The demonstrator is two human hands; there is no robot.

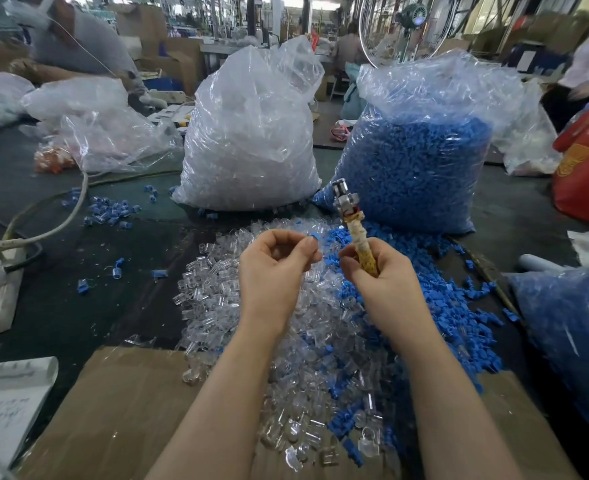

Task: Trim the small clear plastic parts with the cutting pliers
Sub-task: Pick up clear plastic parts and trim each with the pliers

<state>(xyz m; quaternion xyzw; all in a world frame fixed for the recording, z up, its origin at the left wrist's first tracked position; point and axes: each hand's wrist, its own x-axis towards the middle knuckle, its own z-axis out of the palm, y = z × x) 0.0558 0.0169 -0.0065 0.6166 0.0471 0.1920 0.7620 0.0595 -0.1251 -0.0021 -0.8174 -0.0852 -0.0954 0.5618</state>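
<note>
Hands meet above a heap of small clear plastic parts spread over the dark table; the left hand curls its fingers and pinches something small at the fingertips, apparently one clear part, though it is too small to make out; the right hand grips the cutting pliers by their worn, yellowish wrapped handle, metal head pointing up and away, just beside the left fingertips; small blue plastic parts lie mixed into the heap on its right; behind stand a tall clear plastic bag of clear parts and a clear bag of blue parts; flat brown cardboard lies at the near edge.
</note>
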